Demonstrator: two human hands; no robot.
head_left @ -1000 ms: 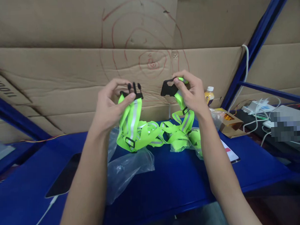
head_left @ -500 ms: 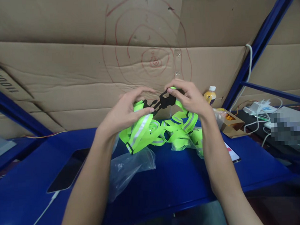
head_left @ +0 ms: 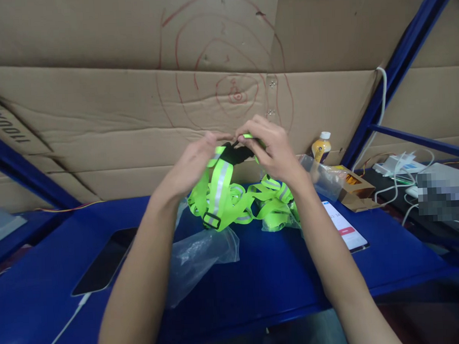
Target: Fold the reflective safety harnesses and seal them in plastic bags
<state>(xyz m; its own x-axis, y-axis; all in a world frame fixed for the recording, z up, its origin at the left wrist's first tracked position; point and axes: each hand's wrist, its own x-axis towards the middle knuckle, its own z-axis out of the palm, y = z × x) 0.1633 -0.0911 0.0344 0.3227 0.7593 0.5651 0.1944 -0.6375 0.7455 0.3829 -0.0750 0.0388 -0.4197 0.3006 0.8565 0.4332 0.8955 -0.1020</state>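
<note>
Cardboard backing (head_left: 97, 112) stands behind a blue tabletop (head_left: 265, 287). Black buckle (head_left: 235, 153) located between both sets of fingers: right fingers (head_left: 256, 127) clamped on its near end; left fingers (head_left: 207, 146) at the opposite end, blurred, grip cannot be determined. Green reflective strap (head_left: 220, 185) hangs below the fingers; clear bag (head_left: 202, 254) lies lower, beneath the left fingers.

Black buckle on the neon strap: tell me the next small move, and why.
Probably a light tug on the black buckle, to test whether it is latched: it looks like one joined piece between the left hand and the right hand, but blur hides whether it is fully seated.
</note>
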